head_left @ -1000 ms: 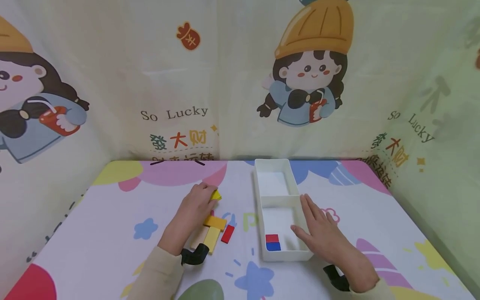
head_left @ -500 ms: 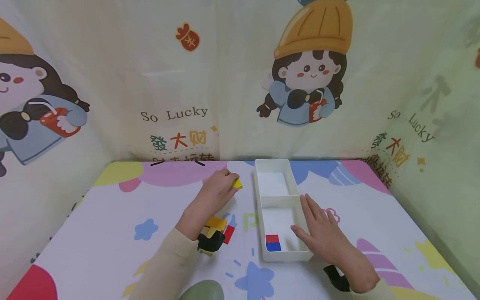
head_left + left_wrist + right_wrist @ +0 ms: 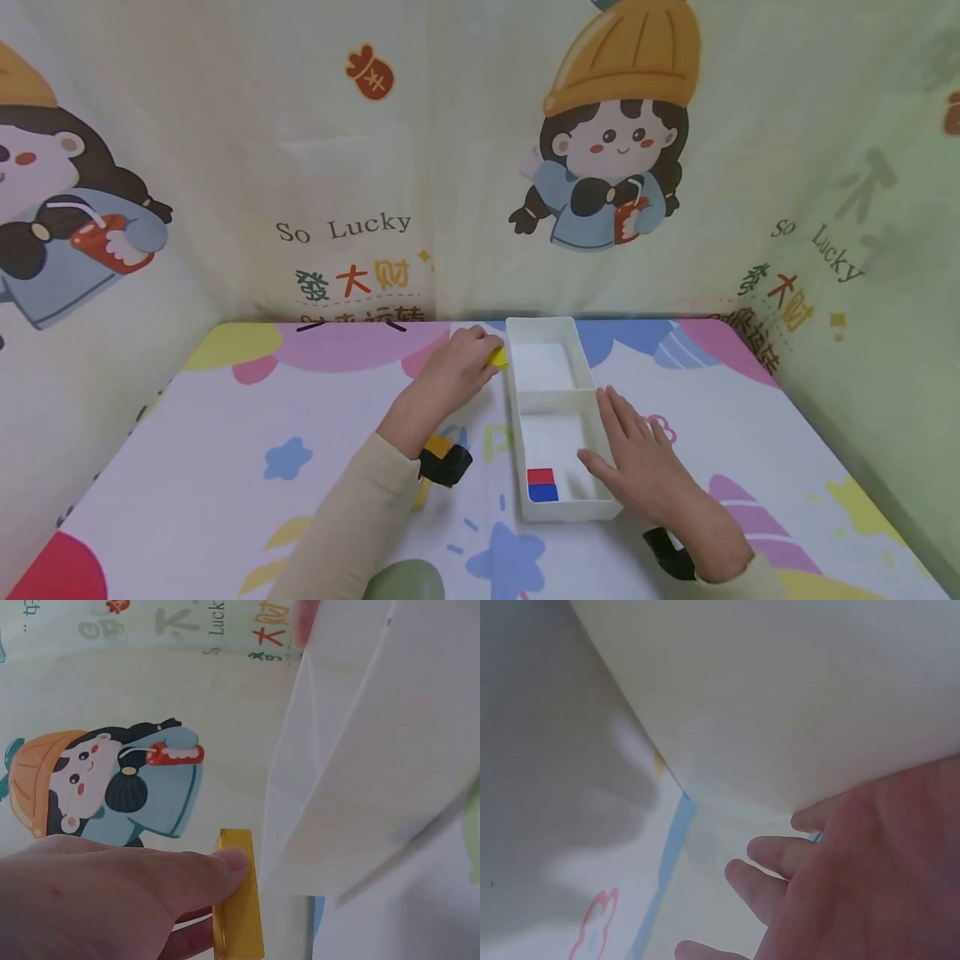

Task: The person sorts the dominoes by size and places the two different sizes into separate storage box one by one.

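My left hand (image 3: 450, 375) pinches a yellow block (image 3: 498, 358) between thumb and fingers, just left of the white box's far compartment. In the left wrist view the yellow block (image 3: 244, 922) stands on end beside the box's outer wall (image 3: 360, 802). The white two-compartment box (image 3: 570, 510) has a red block (image 3: 540, 476) and a blue block (image 3: 543, 492) in the front-left corner of its near compartment. My right hand (image 3: 648, 471) lies along the box's right side, fingers straight and spread; the right wrist view shows it against the white wall (image 3: 780, 697).
Left of the box, partly hidden under my left wrist and its black strap (image 3: 447, 467), lie an orange block (image 3: 437, 447) and a pale yellow block (image 3: 422, 495). A patterned cloth (image 3: 187, 467) covers the table, and a printed curtain (image 3: 465, 167) hangs behind it.
My left hand has carried the yellow block rightward and slightly away, from above the loose blocks to the box's far left wall. The right hand has stayed in place.
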A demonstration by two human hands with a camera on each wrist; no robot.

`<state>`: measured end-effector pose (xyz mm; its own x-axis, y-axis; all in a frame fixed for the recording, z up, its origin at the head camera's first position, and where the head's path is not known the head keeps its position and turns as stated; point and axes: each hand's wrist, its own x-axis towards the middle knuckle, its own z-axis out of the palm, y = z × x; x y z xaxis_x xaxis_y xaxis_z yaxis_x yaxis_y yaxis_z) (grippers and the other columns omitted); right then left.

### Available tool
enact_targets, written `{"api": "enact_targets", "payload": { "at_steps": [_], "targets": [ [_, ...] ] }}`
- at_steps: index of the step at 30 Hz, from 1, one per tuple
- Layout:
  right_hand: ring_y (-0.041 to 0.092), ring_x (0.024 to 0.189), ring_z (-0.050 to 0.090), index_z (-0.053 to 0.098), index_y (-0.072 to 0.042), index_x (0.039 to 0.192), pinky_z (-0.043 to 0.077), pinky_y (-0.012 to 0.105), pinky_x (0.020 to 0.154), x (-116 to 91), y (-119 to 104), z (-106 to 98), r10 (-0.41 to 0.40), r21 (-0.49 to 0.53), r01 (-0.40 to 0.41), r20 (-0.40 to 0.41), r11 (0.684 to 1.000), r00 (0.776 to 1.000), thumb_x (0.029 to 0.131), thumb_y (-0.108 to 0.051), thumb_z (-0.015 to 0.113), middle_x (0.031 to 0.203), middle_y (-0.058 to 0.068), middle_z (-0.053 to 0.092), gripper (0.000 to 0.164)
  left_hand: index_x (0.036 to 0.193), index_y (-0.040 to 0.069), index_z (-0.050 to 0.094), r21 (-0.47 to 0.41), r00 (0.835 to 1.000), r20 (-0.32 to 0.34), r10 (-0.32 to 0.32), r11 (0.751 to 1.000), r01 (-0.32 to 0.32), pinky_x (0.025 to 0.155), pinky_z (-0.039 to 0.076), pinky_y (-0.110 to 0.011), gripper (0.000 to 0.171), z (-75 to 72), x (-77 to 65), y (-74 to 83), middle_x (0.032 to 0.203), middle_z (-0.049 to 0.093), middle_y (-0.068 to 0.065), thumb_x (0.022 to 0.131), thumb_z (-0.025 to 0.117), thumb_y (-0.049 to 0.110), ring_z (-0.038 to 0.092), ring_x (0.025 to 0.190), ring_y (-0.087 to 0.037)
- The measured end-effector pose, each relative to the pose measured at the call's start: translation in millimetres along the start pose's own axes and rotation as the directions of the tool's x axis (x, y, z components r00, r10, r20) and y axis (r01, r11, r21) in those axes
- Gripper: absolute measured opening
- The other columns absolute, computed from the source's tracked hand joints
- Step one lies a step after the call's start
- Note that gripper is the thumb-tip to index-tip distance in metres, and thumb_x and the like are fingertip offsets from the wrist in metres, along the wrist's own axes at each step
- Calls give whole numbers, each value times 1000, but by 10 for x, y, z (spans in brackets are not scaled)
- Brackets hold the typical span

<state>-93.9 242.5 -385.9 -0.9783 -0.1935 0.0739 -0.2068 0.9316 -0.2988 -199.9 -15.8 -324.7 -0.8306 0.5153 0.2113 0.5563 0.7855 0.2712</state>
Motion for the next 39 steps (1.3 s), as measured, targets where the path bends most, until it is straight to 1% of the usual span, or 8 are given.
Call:
{"api": "enact_targets", "payload": {
  "at_steps": [4,8,12,20,24,28,34,39],
  "targets": [
    [42,148,25,14,-6,159,19,72,112,0,-10,5,13,-5,-13,19,1000,1000,96,-56,51,163,19,19,88,120,8,65,-9,999,41,27,1000,-27,87,56,-31,28,-9,92,63,110,64,-10,93,69,15,58,97,-22],
    [42,148,25,14,-6,159,20,72,112,11,-20,-5,19,-23,-18,18,1000,1000,97,-55,52,164,19,18,87,124,8,64,-1,994,94,48,999,-48,87,56,-29,33,20,221,151,113,62,-10,93,70,17,59,99,-20],
    [43,147,25,14,-6,159,19,72,112,27,-26,-3,19,-14,-19,26,1000,999,96,-54,53,164,20,18,88,130,11,62,58,987,148,63,996,-72,89,56,-27,39,99,344,241,121,62,-8,93,70,20,58,106,-19],
    [43,146,27,14,-6,159,20,73,111,28,-18,-8,5,-18,-4,16,1000,1000,97,-55,52,163,20,19,87,127,14,63,186,964,237,123,968,-169,90,54,-25,34,265,592,365,119,62,-6,95,67,19,56,107,-17],
    [44,146,27,13,-7,159,19,73,111,37,-23,-10,22,-10,-21,32,1000,999,96,-54,53,163,21,19,88,125,13,63,213,963,229,145,957,-195,90,53,-24,30,286,648,417,117,62,-5,96,65,18,56,106,-16],
    [45,146,27,12,-7,159,19,73,112,34,-22,-6,31,-4,-31,50,1000,998,96,-54,54,163,21,19,88,123,13,63,233,962,227,151,951,-205,88,52,-24,25,364,699,467,114,63,-3,98,62,13,58,104,-15],
    [44,146,28,14,-7,159,19,72,112,21,-17,-8,26,-7,-25,30,1000,999,96,-53,54,163,20,21,88,107,14,68,281,960,224,166,933,-226,78,53,-26,18,510,747,490,102,68,-3,94,60,3,64,95,-16],
    [43,146,28,14,-8,159,20,72,112,29,-21,-5,31,-4,-31,29,1000,999,96,-54,54,163,20,21,88,101,13,68,265,967,217,137,945,-193,80,53,-28,14,546,755,442,102,71,-3,91,64,4,66,92,-17]
  ]
}}
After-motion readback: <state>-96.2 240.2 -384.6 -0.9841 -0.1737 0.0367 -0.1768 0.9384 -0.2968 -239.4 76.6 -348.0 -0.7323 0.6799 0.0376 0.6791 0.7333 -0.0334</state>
